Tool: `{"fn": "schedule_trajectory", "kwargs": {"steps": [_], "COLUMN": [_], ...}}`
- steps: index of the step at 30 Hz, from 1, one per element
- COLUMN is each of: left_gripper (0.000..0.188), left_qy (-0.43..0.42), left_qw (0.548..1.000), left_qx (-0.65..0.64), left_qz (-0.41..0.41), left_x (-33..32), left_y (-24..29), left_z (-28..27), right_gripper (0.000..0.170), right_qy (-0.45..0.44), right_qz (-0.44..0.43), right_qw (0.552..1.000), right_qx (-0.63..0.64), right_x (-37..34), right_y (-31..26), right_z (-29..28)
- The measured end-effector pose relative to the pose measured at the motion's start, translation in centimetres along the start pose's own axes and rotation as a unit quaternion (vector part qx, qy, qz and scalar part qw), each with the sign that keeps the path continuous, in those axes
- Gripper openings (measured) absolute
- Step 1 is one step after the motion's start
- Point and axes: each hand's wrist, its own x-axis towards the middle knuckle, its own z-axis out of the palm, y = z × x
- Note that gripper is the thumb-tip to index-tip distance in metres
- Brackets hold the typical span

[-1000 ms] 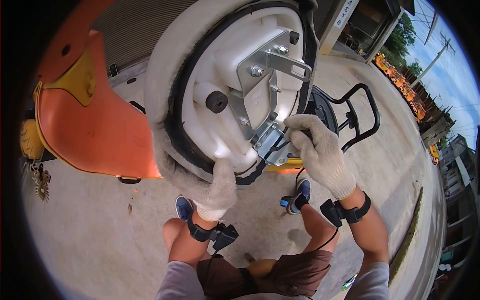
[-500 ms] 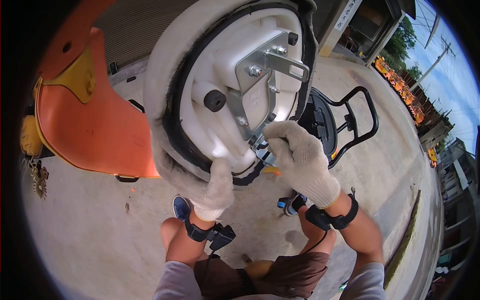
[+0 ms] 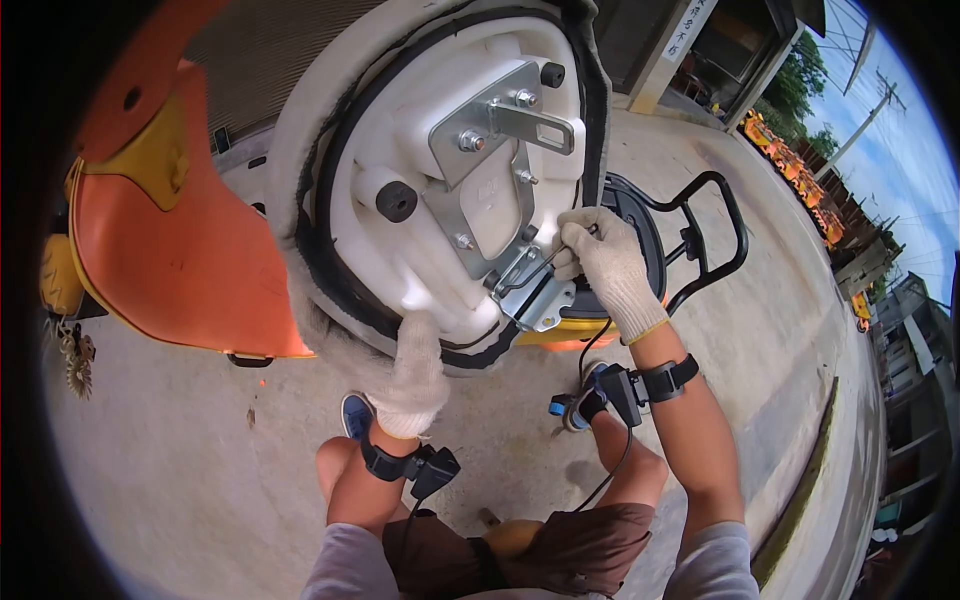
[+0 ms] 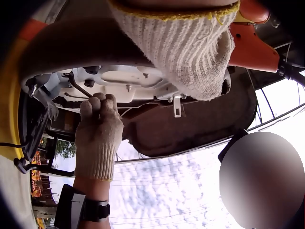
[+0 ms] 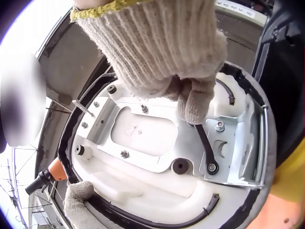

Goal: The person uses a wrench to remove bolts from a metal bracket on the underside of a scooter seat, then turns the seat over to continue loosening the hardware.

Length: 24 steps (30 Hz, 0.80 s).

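Over the concrete ground (image 3: 200,430), the seat (image 3: 430,262) is raised, its white underside facing the person. An orange panel (image 3: 190,270) lies to the person's left; a black rack (image 3: 740,225) extends to the right, beyond the seat. The left hand (image 3: 413,385) grips the near edge, thumb against the underside. The right hand (image 3: 610,262), nearer the hinge (image 3: 545,305), has its fingers closed narrowly on one end of the black tool (image 5: 205,143). In the head view, the tool's long axis slants from these fingers down and leftward, across the hinge; its far end meets a bolt (image 5: 212,167) there. Close obstacles flank the shaft in the right wrist view: a rubber stopper (image 5: 180,166) on one side, a second bolt (image 5: 219,126) on the other.
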Motion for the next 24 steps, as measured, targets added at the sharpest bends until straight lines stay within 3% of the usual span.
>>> {"fn": "schedule_trajectory", "kwargs": {"steps": [2, 4, 7, 9, 12, 14, 16, 19, 22, 24], "left_gripper": [0.094, 0.093, 0.091, 0.089, 0.087, 0.086, 0.084, 0.082, 0.091, 0.09], "left_qy": [0.004, 0.013, 0.021, 0.019, 0.011, 0.004, -0.002, -0.006, -0.023, 0.0], "left_qw": [1.0, 1.0, 0.999, 0.999, 0.999, 0.999, 0.998, 0.998, 0.999, 0.999], "left_qx": [0.004, 0.009, 0.022, 0.026, -0.002, -0.033, -0.053, -0.06, -0.031, -0.025], "left_qz": [0.009, 0.017, 0.02, 0.026, 0.031, 0.027, 0.024, 0.029, 0.026, 0.022], "left_x": [-0.2, -0.4, -0.7, -0.9, -1.0, -1.1, -1.1, -1.1, -0.6, -0.8], "left_y": [0.1, 0.3, 0.4, 0.5, 0.4, 0.2, 0.0, 0.0, 0.3, 0.0], "left_z": [-0.1, -0.2, -0.3, -0.3, -0.2, 0.0, 0.2, 0.4, 0.1, 0.4], "right_gripper": [0.03, 0.034, 0.034, 0.031, 0.028, 0.026, 0.029, 0.036, 0.04, 0.037], "right_qy": [0.056, 0.097, 0.088, -0.005, -0.023, 0.022, 0.039, -0.009, -0.078, -0.07], "right_qz": [-0.066, -0.037, -0.034, 0.062, 0.059, 0.056, 0.045, 0.003, 0.0, -0.011], "right_qw": [0.981, 0.972, 0.987, 0.998, 0.991, 0.989, 0.976, 0.919, 0.883, 0.898], "right_qx": [-0.172, -0.213, -0.127, 0.009, 0.114, 0.138, 0.21, 0.394, 0.462, 0.434], "right_x": [1.4, -0.7, -0.4, -0.3, 0.6, 0.0, 0.0, -0.6, -1.8, -2.9], "right_y": [4.2, 4.9, 7.3, 6.5, 7.9, 6.8, 6.4, 5.0, 3.1, 1.2], "right_z": [-0.6, 0.0, -0.2, -0.6, -0.9, -1.0, -1.1, -1.8, -2.8, -3.2]}}
